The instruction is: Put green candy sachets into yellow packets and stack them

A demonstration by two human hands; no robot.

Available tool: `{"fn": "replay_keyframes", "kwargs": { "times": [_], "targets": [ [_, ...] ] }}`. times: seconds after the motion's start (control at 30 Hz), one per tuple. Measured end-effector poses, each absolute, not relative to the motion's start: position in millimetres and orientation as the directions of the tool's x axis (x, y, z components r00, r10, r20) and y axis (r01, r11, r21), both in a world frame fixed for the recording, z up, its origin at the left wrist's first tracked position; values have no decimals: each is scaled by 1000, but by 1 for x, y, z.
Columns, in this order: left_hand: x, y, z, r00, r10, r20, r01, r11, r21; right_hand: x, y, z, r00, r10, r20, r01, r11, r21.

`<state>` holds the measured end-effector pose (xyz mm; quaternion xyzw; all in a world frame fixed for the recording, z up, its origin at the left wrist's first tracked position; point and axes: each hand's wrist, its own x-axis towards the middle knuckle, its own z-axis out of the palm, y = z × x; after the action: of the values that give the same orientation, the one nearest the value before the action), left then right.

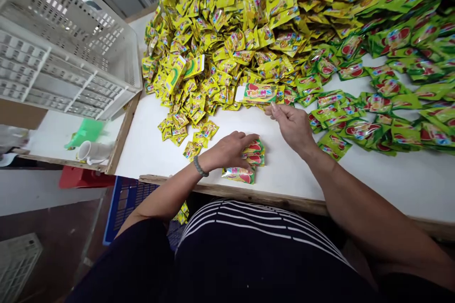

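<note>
My right hand [293,128] pinches the near right edge of a small flat carton [259,93] printed "TWINS" with watermelon pictures. Its white end flap sticks out to the left. Closer to the table's front edge, my left hand [229,151] curls over green watermelon sachets [254,154], its thumb and forefinger round them. Another shiny green sachet [240,175] lies flat just below that thumb. Loose yellow sachets [201,139] are scattered left of my left hand. Two yellow-green cartons with white flaps [176,75] rest on the yellow pile.
A large heap of yellow sachets [227,28] covers the back of the white table [142,147]. Green sachets [377,123] spread over the right. At left stand a white perforated crate [117,57] and a white mug [94,151]. A blue crate [124,199] sits below the table.
</note>
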<state>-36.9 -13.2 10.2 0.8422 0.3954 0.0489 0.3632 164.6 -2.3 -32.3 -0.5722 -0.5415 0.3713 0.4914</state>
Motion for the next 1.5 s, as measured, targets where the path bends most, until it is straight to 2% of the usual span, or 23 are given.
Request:
{"fn": "replay_keyframes", "kwargs": {
  "times": [0.17,0.3,0.37,0.43,0.5,0.57,0.63,0.67,0.73,0.9,1.03,1.13,1.2,1.27,1.37,1.43,1.5],
  "targets": [
    [-37,-18,20,708,654,-266,665,-490,563,179,4,-27,223,955,193,337,110,-935],
    [-52,-44,47,724,611,-322,675,-529,515,204,18,-32,362,885,294,599,21,-801],
    [-64,-59,56,732,593,-334,665,-516,541,211,22,-40,334,900,279,700,-38,-714],
    [-77,-69,57,700,652,-291,668,-455,589,210,20,-51,239,940,244,764,-27,-644],
    [-95,-72,53,524,825,-215,757,-335,561,204,16,-61,118,965,234,797,48,-602],
    [-117,-68,45,183,972,-147,909,-110,403,195,10,-69,15,971,238,782,137,-608],
    [-138,-61,36,-142,984,-112,967,162,198,189,7,-75,-55,972,228,744,193,-640],
    [-146,-57,31,-242,963,-121,958,257,129,187,5,-76,-80,971,224,730,210,-651],
    [-155,-51,21,-329,931,-158,933,346,97,184,4,-77,-117,967,228,729,239,-642],
    [-135,-47,6,-247,956,-158,906,286,311,181,5,-70,-122,970,209,782,224,-581],
    [-105,-37,3,-164,985,-55,812,167,559,185,10,-70,-56,985,160,783,143,-605],
    [-80,-15,-2,-134,990,-46,549,112,828,192,16,-69,-10,985,173,722,127,-680],
    [-62,2,-9,-105,992,-71,315,101,944,198,19,-64,26,975,219,702,138,-699],
    [-46,16,-18,-95,993,-66,150,80,985,204,21,-55,112,957,269,728,106,-677],
    [-33,26,-30,-85,993,-78,25,80,996,210,23,-40,326,904,278,718,-45,-694],
    [-30,25,-36,-61,993,-104,-11,103,995,209,23,-35,424,888,178,570,-108,-815],
    [-29,22,-38,-41,993,-115,-16,114,993,202,20,-34,384,923,9,298,-115,-948]
  ]
}}
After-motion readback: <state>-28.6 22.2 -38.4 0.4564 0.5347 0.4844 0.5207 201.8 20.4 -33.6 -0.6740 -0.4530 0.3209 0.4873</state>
